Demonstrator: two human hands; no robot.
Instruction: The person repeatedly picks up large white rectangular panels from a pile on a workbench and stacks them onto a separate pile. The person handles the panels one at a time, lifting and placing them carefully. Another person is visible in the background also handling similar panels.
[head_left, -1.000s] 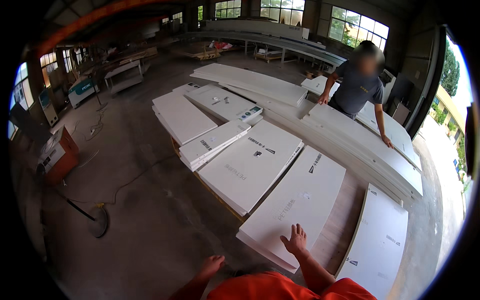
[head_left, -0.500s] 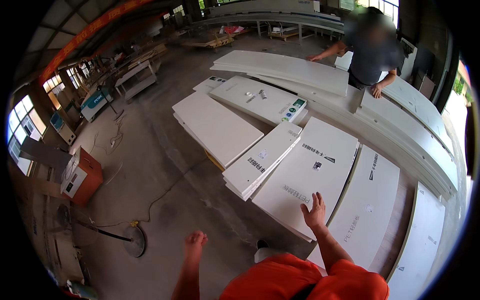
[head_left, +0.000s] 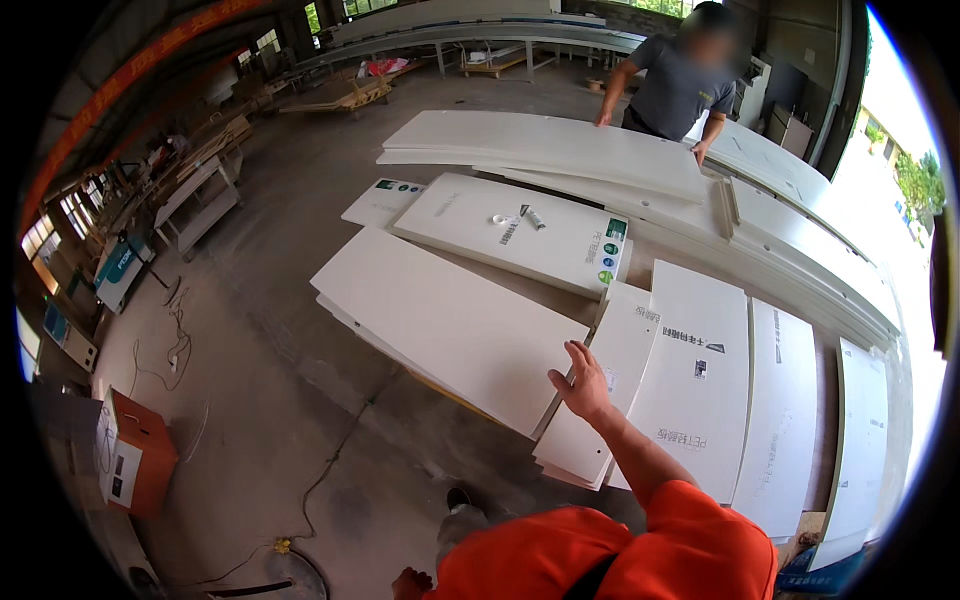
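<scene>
1. The left hand point(head_left: 411, 583) is dark at the lower edge, apart from the panels; I cannot tell whether its fingers are curled or pinching.
2. The right hand point(head_left: 585, 385) has its fingers spread and holds nothing. It is over the place where the narrow panel stack point(head_left: 575, 455) meets the wide white panel point(head_left: 450, 330); whether it touches them, I cannot tell.
3. To the right of this stack lie the panel with a square label point(head_left: 700, 400), a slimmer white panel point(head_left: 775, 400) and, across a gap, the outer panel point(head_left: 862, 420). All are flat with the printed face up, probably because flat boards lie steady so.
4. An orange cabinet point(head_left: 145, 455) stands on the floor at left; its visible sides are closed, so its content does not show.
5. Beyond the wide panel, the panel with green stickers point(head_left: 470, 225) carries a white roll point(head_left: 498, 220) and a small tube point(head_left: 534, 219), perhaps because its flat top serves as a shelf.
6. Farther, the long white boards point(head_left: 540, 150) lie stacked, and a co-worker point(head_left: 675, 95) stands behind them, both arms lowered toward their far side.
</scene>
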